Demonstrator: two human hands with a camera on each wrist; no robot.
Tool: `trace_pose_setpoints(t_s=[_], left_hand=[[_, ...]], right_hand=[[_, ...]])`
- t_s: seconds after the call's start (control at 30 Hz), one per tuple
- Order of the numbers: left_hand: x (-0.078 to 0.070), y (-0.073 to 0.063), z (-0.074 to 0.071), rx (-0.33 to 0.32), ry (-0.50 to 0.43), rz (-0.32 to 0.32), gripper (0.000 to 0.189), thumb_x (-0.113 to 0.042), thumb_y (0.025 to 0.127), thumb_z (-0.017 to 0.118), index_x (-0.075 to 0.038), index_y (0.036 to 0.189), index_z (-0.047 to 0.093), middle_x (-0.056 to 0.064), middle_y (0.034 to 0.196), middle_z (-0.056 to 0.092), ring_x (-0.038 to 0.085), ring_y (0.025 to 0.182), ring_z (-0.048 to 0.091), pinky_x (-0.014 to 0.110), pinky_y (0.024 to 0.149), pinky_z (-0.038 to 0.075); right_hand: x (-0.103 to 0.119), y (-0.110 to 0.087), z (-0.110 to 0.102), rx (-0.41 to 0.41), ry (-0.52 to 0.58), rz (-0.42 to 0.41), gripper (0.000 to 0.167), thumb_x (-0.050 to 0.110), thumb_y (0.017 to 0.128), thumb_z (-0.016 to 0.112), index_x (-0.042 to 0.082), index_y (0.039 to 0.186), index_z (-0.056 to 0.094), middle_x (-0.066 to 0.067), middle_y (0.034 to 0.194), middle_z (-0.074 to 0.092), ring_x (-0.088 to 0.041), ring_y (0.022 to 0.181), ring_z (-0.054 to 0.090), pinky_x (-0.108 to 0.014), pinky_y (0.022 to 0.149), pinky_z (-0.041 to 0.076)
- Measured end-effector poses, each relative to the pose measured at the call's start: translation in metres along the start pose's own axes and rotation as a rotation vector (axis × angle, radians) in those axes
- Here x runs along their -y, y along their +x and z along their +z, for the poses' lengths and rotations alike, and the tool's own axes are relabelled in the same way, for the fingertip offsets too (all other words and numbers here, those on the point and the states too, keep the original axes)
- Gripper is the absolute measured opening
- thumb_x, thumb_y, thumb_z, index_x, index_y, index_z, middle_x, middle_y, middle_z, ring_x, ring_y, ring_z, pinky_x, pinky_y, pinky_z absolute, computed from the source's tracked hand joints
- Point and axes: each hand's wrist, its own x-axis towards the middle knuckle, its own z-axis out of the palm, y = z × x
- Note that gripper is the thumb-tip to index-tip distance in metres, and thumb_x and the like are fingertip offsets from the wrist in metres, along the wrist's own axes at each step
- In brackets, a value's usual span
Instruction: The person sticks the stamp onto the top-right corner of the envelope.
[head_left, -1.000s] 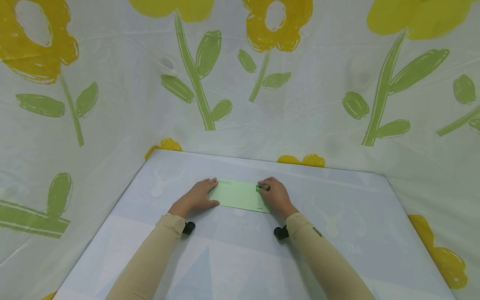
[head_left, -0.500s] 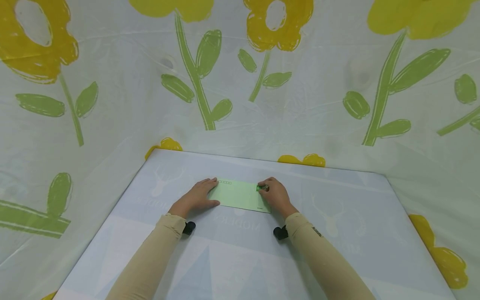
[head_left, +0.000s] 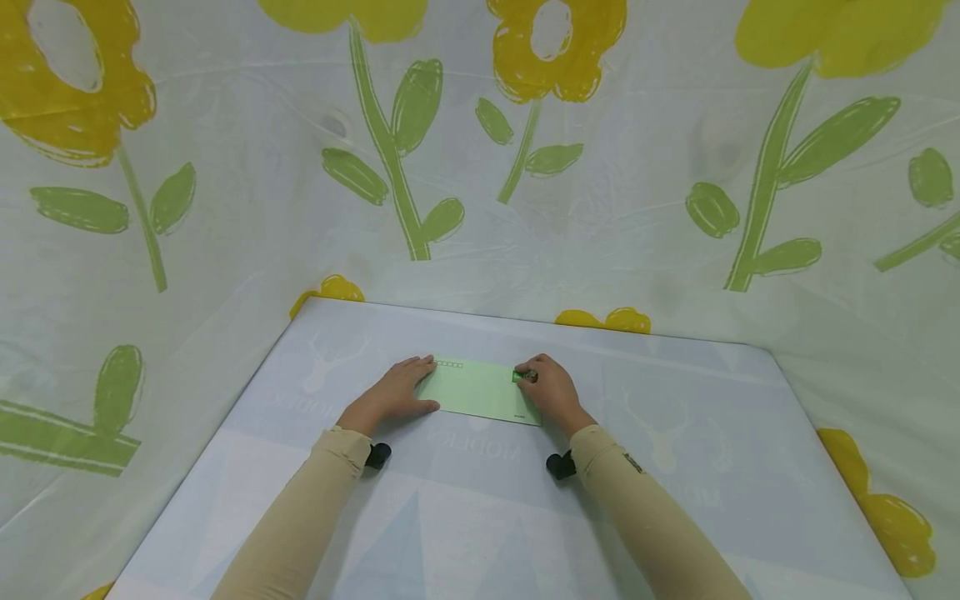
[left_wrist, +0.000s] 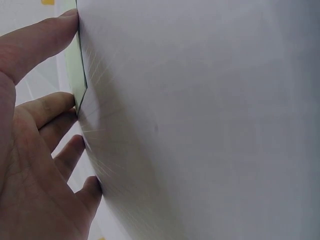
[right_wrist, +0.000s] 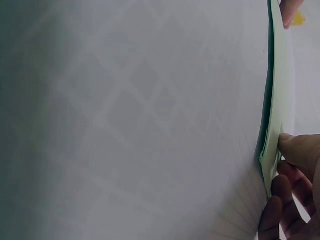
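Nearest: two sleeves, L sleeve [head_left: 292,525] & R sleeve [head_left: 660,517], reach in over the table [head_left: 480,500], which runs out of view on the near side. A black device sits at each wrist, L one [head_left: 379,455] & R one [head_left: 561,465].

Past those, the hands. L hand [head_left: 393,392] is flat-ish, fingers extended & spread: per L wrist view, thumb + nearest fingertips rest on the envelope's L end, other fingertips on the table. R hand [head_left: 558,392] is curled at the envelope's R end; thumb & forefinger seem to pinch a small green piece [head_left: 516,377], mostly covered, so can't tell how much of it touches the paper.

Envelope [head_left: 476,392], pale green, lies b/w the hands, nearer the table's back edge & its back L corner than the back R one. Long axis runs L–R, approx. parallel to the back edge, R end a touch nearer the person. Key relation: green piece is at the envelope's far R corner, R hand right on it, L hand well apart at the opp. end. A row of printed boxes [head_left: 450,365] marks the far L corner; tiny print [head_left: 520,417], illegible, sits nr the near R corner.

Farthest: flower-patterned cloth [head_left: 615,242] behind the back edge.
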Motion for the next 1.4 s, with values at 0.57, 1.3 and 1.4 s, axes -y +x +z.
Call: trace_pose_setpoints(t_s=[0.57, 1.3, 1.4], left_hand=[[0.0004, 0.0008, -0.0009, 0.003, 0.013, 0.008, 0.082, -0.036, 0.094, 0.075, -0.001, 0.157, 0.035, 0.012, 0.166, 0.027, 0.035, 0.154, 0.020, 0.050, 0.127, 0.018], [-0.0006, -0.0004, -0.0002, 0.005, 0.006, 0.000, 0.081, -0.035, 0.093, 0.075, -0.001, 0.157, 0.036, 0.011, 0.166, 0.028, 0.036, 0.154, 0.020, 0.051, 0.126, 0.018], [-0.0005, -0.0002, 0.0001, 0.010, 0.010, -0.003, 0.081, -0.035, 0.094, 0.074, -0.002, 0.157, 0.036, 0.011, 0.167, 0.027, 0.036, 0.154, 0.019, 0.051, 0.126, 0.017]], right_hand=[[0.0024, 0.0006, -0.0006, 0.001, -0.021, 0.008, 0.027, 0.016, 0.095, 0.073, 0.008, 0.120, 0.076, -0.007, 0.118, 0.065, -0.025, 0.107, 0.062, -0.041, 0.096, 0.054], [0.0021, 0.0003, -0.0020, 0.023, -0.049, -0.020, 0.029, 0.015, 0.095, 0.073, 0.008, 0.124, 0.075, -0.009, 0.120, 0.064, -0.024, 0.104, 0.063, -0.040, 0.093, 0.055], [0.0014, 0.0009, -0.0013, 0.025, -0.046, -0.010, 0.029, 0.015, 0.095, 0.073, 0.008, 0.123, 0.075, -0.008, 0.120, 0.064, -0.024, 0.105, 0.063, -0.040, 0.094, 0.055]])
